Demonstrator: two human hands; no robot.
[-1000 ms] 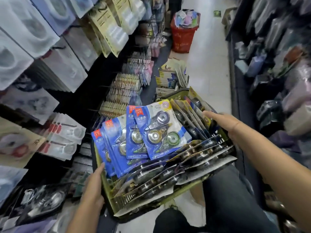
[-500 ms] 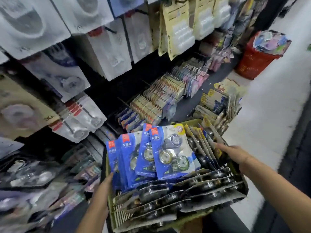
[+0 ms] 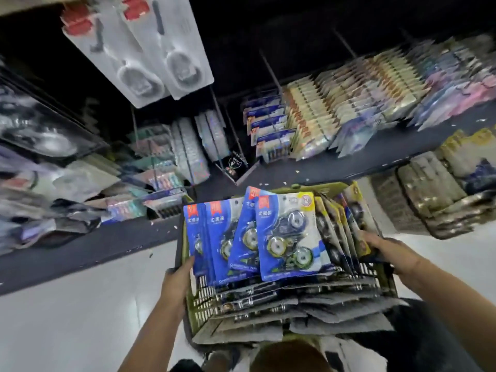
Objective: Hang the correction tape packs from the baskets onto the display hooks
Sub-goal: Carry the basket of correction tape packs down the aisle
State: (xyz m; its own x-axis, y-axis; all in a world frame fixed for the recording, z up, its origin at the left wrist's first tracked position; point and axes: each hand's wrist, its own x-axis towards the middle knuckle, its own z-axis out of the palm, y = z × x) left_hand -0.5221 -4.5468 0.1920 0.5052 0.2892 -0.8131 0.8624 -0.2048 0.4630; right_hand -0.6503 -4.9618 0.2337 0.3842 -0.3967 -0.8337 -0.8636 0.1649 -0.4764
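Observation:
I hold an olive-green basket [image 3: 197,312] in front of me, packed with correction tape packs. Several blue packs [image 3: 287,237] stand upright at its middle, darker packs lie stacked toward me, and yellow-edged packs [image 3: 349,226] lean at the right. My left hand [image 3: 178,280] grips the basket's left rim beside the blue packs. At the right rim my right hand [image 3: 386,249] grips the basket, its fingers against the yellow-edged packs. Display hooks [image 3: 271,73] jut from the dark shelf wall ahead, some bare, some carrying similar blue packs [image 3: 268,130].
White blister packs [image 3: 150,55] hang overhead at the upper left. Rows of hung stationery [image 3: 357,108] fill the wall to the right. A dark low shelf ledge [image 3: 335,159] runs below the hooks. Another loaded basket [image 3: 440,194] sits at the right on the pale floor [image 3: 80,312].
My view has swung left from the aisle toward the display wall and lower hooks. Both hands have kept their hold on the basket, which has come closer to the shelf.

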